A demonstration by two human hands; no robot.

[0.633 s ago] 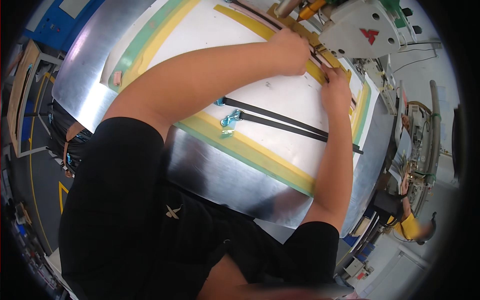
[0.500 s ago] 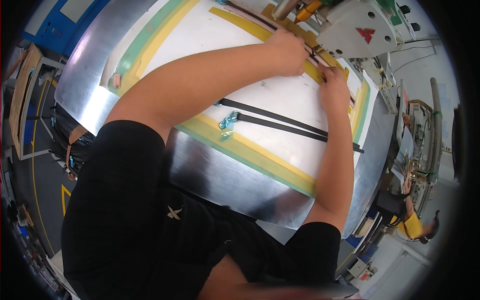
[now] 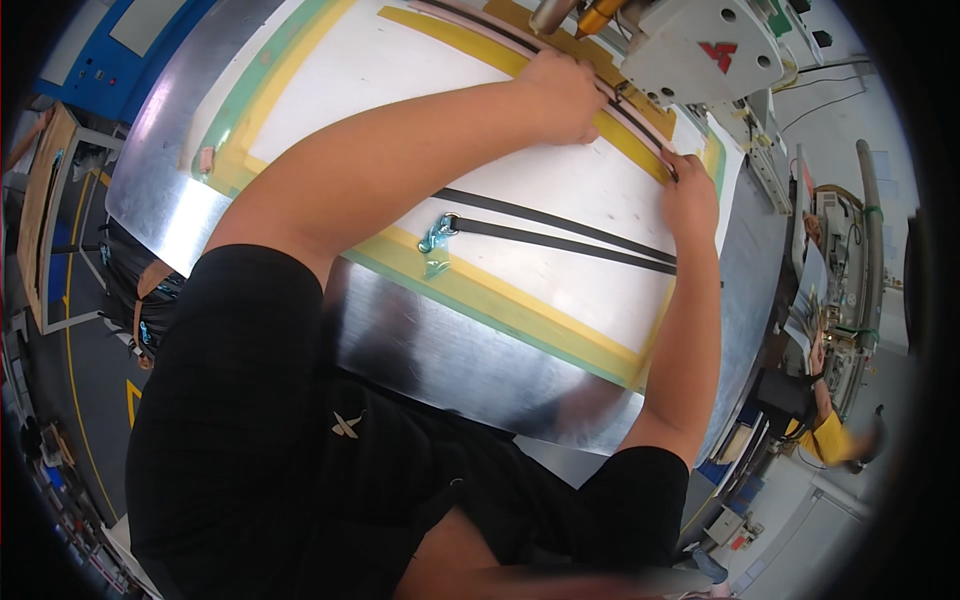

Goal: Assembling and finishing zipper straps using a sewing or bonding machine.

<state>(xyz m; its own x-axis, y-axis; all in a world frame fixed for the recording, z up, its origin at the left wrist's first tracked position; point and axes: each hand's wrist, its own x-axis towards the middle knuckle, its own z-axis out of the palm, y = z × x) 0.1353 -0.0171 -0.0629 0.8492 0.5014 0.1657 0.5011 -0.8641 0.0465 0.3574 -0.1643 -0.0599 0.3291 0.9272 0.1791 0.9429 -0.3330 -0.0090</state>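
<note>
A black strap (image 3: 648,132) lies lengthwise in a long jig with pink and yellow strips (image 3: 625,138) at the far side of the table. My left hand (image 3: 562,98) is curled over the strap midway along the jig, its fingertips partly hidden behind the knuckles. At the strap's right-hand part, my right hand (image 3: 690,195) pinches it between thumb and fingers. Nearer to me, two more black straps (image 3: 560,239) lie side by side on the white sheet, passing under my right forearm. One has a metal ring and a light-blue wrapped fitting (image 3: 437,235) at its left end.
A white machine head (image 3: 690,55) with an orange-tipped nozzle (image 3: 598,18) stands just beyond my hands. Yellow and green tape (image 3: 520,305) borders the white sheet on the metal table (image 3: 450,345). Bundled black straps (image 3: 130,285) hang at left. A person in yellow (image 3: 828,440) is at far right.
My right hand has moved slightly right along the jig, uncovering more of the strap and the yellow strip. The left hand stays on the strap. The whole view has shifted a little.
</note>
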